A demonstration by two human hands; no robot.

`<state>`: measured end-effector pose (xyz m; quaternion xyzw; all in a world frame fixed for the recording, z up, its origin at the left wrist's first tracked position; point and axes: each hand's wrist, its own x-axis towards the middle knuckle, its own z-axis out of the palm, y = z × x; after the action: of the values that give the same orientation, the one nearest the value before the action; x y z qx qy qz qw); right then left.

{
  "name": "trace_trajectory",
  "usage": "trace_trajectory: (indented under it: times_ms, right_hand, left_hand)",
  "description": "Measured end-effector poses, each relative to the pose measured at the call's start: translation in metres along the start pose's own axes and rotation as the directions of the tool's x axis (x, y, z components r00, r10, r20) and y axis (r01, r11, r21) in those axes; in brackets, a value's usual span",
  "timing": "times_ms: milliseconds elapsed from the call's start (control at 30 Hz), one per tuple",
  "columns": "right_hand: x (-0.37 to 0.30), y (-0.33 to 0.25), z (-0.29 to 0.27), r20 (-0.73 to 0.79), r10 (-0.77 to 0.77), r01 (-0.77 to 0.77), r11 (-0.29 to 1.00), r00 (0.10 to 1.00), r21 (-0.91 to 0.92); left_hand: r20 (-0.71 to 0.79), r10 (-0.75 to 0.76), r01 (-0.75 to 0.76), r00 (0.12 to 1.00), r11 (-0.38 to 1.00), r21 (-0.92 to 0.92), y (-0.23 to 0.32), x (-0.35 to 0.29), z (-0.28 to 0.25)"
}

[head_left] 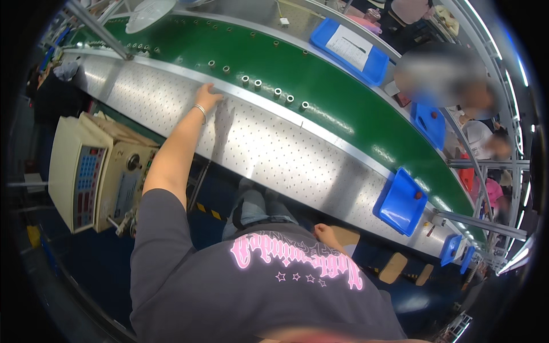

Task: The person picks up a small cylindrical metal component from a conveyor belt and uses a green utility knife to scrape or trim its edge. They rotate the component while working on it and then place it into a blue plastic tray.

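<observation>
My left hand (208, 98), with a bracelet at the wrist, reaches over the near metal edge of the green conveyor belt (343, 123). Its fingers are apart and nothing shows between them. A row of short hollow metal cylinders (258, 84) stands upright on the belt just beyond and to the right of that hand; several more stand farther left. Close to my body, below the perforated metal worktop (274, 148), is my right hand (326, 233). Its fingers are curled in, and whatever they may hold is hidden.
A blue tray (400, 200) rests on the worktop at the right. Across the belt lies another blue tray (370, 71) with a paper sheet. A beige machine with a keypad (80, 171) stands at the left. Metal posts (103, 31) rise beside the belt. People sit across from me.
</observation>
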<state>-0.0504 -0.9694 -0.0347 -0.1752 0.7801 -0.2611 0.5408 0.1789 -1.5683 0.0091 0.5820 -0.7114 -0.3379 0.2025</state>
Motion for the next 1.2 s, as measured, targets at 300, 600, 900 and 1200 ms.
trace_trajectory:
  times_ms: [300, 600, 900, 1200]
  right_hand:
    - [-0.021, 0.010, 0.060, -0.138, 0.116, -0.126, 0.989, 0.984, -0.072]
    - [-0.029, -0.077, 0.101, -0.173, 0.229, -0.237, 0.971, 0.958, -0.022]
    - [-0.020, -0.060, 0.128, -0.236, 0.207, -0.191, 0.978, 0.950, 0.088]
    - [-0.023, -0.050, 0.150, -0.224, 0.262, -0.228, 0.960, 0.939, 0.165]
  left_hand:
    - [0.059, -0.021, 0.001, 0.998, 0.948, 0.319, -0.010, 0.158, 0.025]
    - [0.381, 0.301, -0.434, 0.874, 0.836, 0.335, -0.015, 0.175, 0.060]
    - [0.244, 0.351, -0.423, 0.904, 0.816, 0.394, 0.019, 0.147, 0.068]
    - [0.539, 0.667, -0.733, 0.514, 0.668, -0.129, 0.098, -0.016, 0.121]
